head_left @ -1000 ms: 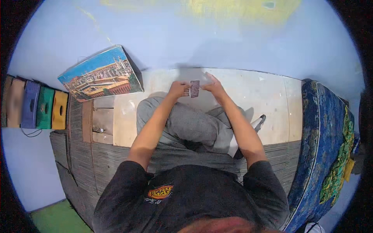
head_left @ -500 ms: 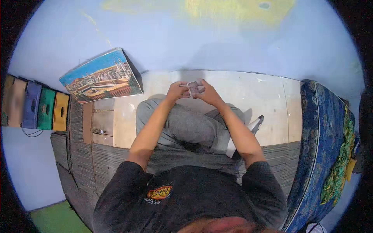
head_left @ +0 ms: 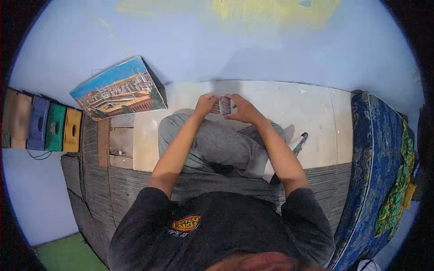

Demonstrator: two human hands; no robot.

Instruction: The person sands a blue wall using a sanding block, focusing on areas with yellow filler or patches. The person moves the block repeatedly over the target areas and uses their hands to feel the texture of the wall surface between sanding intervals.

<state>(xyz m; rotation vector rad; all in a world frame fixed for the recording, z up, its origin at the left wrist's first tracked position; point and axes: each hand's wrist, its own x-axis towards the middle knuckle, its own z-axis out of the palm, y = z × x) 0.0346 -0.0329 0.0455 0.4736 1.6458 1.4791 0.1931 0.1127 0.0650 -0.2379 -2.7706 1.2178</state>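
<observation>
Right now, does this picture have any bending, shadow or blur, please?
Head view: the edge of the mattress curves near the rim; head view: a soft shadow lies on the wall; head view: a patch left of the blue box is smeared; head view: the small pack at the right hand looks grainy.

The card-like stack (head_left: pixel 225 105) is mottled purplish brown.

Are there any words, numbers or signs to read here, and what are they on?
Black cloth T-shirt: letters in its red-and-yellow chest logo, not copied here.
White script under the logo: too small and blurred to read.
Small brownish-red rectangular card-like thing between the left hand and right hand: no readable text.
I see no other readable text.
</observation>
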